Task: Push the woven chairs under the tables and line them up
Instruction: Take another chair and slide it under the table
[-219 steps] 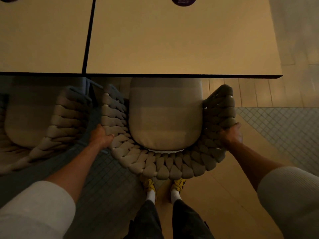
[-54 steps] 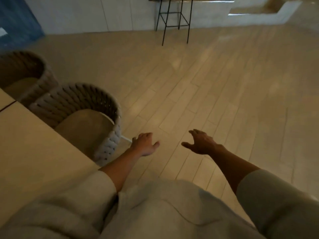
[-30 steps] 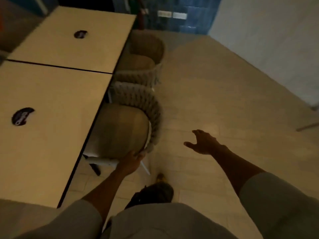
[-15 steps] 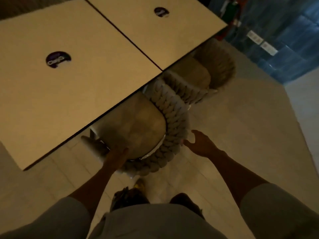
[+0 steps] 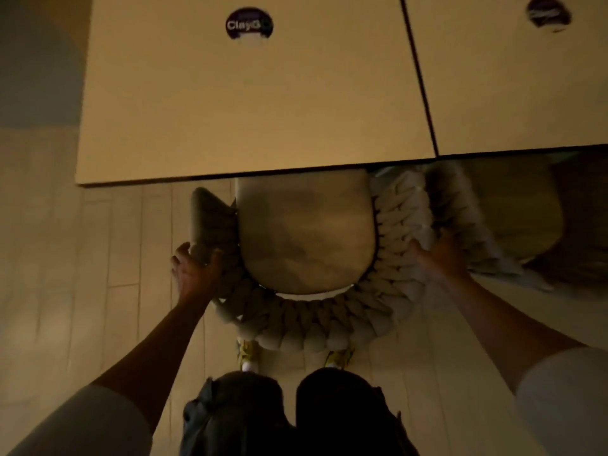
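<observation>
A woven chair (image 5: 316,324) with a beige seat cushion stands right in front of me, its front tucked under the edge of a tan table (image 5: 250,103). My left hand (image 5: 194,273) grips the chair's left arm. My right hand (image 5: 441,258) holds the woven rim on its right side. A second woven chair (image 5: 460,205) sits close beside it on the right, partly under the neighbouring table (image 5: 526,93); the two chairs touch or nearly touch.
The two tables butt together along a dark seam, each with a round dark sticker (image 5: 249,24). Pale plank floor (image 5: 108,258) lies to the left of the chair. My legs and yellow shoes (image 5: 246,352) stand just behind the chair back.
I have turned to face the chair squarely. My left hand shifted onto the left arm, and my right hand, free half a second ago, now holds the right rim.
</observation>
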Demonstrator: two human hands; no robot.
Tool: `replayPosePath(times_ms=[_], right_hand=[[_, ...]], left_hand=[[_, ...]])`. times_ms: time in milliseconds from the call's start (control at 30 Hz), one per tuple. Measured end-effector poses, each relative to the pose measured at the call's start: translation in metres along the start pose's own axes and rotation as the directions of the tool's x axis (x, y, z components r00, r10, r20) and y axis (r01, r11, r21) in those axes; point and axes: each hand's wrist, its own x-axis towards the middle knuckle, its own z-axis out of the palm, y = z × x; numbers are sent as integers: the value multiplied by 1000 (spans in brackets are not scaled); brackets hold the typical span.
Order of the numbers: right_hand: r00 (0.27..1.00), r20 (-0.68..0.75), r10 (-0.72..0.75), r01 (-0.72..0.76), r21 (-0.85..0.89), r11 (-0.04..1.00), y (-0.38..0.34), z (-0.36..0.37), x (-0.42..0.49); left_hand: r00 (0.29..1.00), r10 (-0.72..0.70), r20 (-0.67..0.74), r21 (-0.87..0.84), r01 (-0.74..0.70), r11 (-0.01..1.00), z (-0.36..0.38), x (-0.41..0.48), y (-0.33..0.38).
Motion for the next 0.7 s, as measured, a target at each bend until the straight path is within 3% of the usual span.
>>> replayPosePath(times_ms=[167, 267, 433, 700], right_hand=[[999, -46, 1, -2, -21, 1000, 9, 20, 62], [996, -87, -17, 16, -21, 1000, 12, 37, 75], [940, -309, -144, 114, -113, 987, 31, 62, 83], [949, -276, -150, 110, -157, 981, 33, 63, 72]], left_hand=[[990, -120, -68, -154, 108, 982, 36, 20, -20], [974, -177, -140, -55, 171, 984, 47, 31, -21], [950, -68, -304, 60, 91, 994, 61, 39, -38], [956, -70, -284, 97, 102, 990, 55, 17, -53]])
